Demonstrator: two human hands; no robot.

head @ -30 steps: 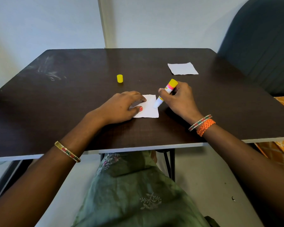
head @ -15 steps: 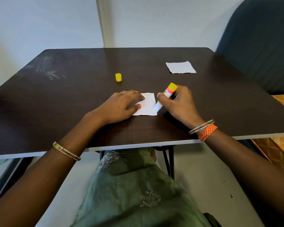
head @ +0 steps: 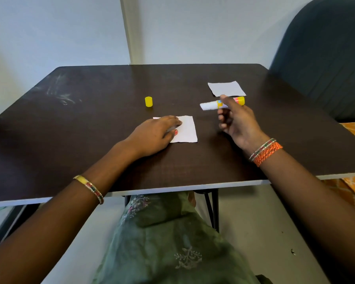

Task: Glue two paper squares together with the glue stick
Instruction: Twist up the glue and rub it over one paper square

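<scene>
— Where does it stand?

— The left hand [head: 152, 134] lies flat on the near paper square [head: 185, 129], its fingers straight and pressing the sheet's left part to the bench [head: 90, 140], a little in from the front edge. The right hand [head: 237, 121] is lifted off the bench and holds the glue stick [head: 221, 103] roughly level, its fingers curled round the barrel, the white uncapped end pointing left. The motion blurs it, so I cannot tell how far the glue is wound out.

— And the other sheet?

— The second paper square [head: 226, 88] lies further back, toward the far right corner, well apart from the first. The yellow cap [head: 148, 101] stands upright behind the near square, toward the far edge.

— So what makes the next bit go well?

— I'd guess the stick is done with the sheet and wants parking — best laid down clear of both papers, so the sticky end marks neither. Then fetch the far square by its edges, keep the left hand pinning the near one, line up one corner first and lower the rest. Press from the middle outward, or it will likely wrinkle.

— Any risk?

— The pinning fingers sit on the sheet itself; if glue lies under them, the paper may lift with the hand.
</scene>
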